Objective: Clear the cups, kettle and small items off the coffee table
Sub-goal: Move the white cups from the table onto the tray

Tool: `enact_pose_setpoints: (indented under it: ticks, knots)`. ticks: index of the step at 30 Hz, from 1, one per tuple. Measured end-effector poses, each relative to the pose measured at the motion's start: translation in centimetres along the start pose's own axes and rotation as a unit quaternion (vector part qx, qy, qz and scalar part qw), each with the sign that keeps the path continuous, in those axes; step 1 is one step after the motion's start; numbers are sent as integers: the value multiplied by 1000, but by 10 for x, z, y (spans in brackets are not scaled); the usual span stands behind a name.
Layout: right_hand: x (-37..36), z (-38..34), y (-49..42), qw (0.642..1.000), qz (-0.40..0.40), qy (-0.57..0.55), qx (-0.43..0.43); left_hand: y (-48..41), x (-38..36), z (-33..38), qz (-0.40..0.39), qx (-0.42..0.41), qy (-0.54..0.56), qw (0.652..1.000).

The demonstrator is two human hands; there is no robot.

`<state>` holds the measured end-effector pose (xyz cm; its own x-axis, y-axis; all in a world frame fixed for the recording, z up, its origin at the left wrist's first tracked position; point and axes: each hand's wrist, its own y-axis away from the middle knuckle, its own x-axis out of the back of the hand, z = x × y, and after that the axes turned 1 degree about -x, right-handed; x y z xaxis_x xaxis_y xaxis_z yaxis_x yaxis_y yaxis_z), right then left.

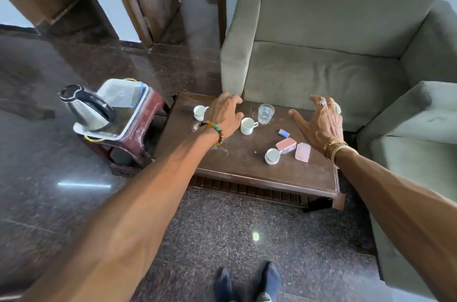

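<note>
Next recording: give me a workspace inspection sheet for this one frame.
Surface: dark wooden coffee table, top scuffed.
Job's things: left cup, centre cup, front cup, glass, blue item, pink box and pink case on the table; kettle on a tray on the red stool, off the table.
Clutter: nothing seen.
Grippers: left hand and right hand open above the table, holding nothing.
Cables: none certain; yellow loop under the tray, unclear.
Surroundings: green armchairs, polished stone floor.

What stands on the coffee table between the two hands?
In the head view, a white cup and a water glass stand between the left hand and the right hand.
</note>
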<state>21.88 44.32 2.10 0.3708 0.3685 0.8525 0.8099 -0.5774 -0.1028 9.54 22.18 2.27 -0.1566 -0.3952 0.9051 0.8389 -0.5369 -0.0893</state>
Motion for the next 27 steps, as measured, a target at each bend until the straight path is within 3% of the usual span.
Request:
enact_pose_setpoints:
  ticks: [12,27]
  knots:
    - [-14,12,12,999,-28,-9,-35,2,-12,-5,-15,46,17,999]
    - [-106,69,-58,984,-142,-28,-106,-61,-115,-24,-147,85,3,986]
